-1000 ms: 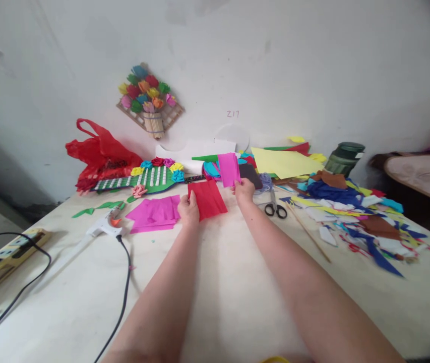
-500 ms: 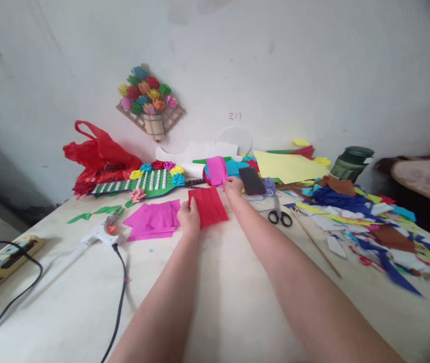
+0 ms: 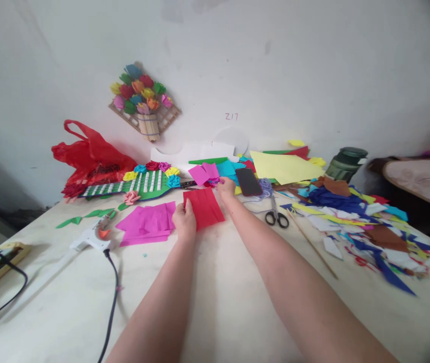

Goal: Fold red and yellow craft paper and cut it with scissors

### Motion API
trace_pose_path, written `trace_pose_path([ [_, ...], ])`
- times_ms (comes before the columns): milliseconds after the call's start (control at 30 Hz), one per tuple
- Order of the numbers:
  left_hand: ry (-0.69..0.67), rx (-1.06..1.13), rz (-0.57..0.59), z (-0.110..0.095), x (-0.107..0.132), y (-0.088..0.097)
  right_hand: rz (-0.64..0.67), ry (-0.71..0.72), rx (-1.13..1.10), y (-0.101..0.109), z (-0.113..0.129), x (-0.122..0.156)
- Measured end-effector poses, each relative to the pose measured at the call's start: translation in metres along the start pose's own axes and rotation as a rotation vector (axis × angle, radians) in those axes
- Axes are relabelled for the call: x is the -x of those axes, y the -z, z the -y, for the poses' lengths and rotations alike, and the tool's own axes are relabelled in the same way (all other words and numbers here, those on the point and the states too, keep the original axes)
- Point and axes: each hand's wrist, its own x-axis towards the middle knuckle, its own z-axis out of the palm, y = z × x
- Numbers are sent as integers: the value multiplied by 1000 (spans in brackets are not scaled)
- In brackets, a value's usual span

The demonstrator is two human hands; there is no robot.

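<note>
Between the thumb and fingers of my left hand (image 3: 184,221) is the left edge of a red paper sheet (image 3: 204,207), held just over the table. My right hand (image 3: 226,186) is closed in a pinch beyond the red sheet's upper right corner. A sliver of magenta shows by its fingertips, but what they grip is unclear. Just left of those fingertips, magenta paper pieces (image 3: 204,173) lie on a pile with blue paper (image 3: 227,168). A stack of magenta sheets (image 3: 146,224) lies flat to the left of my left hand.
A white glue gun (image 3: 93,236) with a black cord and a power strip (image 3: 1,262) lie left. Scissors (image 3: 277,218), a phone (image 3: 248,181) and a wooden stick (image 3: 313,246) lie right, beside paper scraps (image 3: 384,237). A red bag (image 3: 94,156) stands behind.
The magenta paper by my right hand has gone from one raised, broad piece to separate pieces lying lower on the pile. My left hand keeps the red sheet. The view has shifted slightly right.
</note>
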Motion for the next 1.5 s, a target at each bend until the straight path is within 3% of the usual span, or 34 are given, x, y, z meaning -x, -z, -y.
trace_pose_path([
  [333, -8, 12, -15, 9, -4, -5, -127, -5, 116, 47, -23, 7],
  [633, -72, -53, 20, 0, -1, -3, -223, -57, 296, 80, -45, 13],
  [900, -88, -114, 145, 2, 0, -6, -243, -42, 497, 85, -50, 18],
  [1100, -91, -149, 147, 0, -1, -5, -216, -80, 572, 87, -51, 15],
  [1500, -68, -150, 152, 1, -2, -5, -32, -182, 646, 89, -38, 0],
])
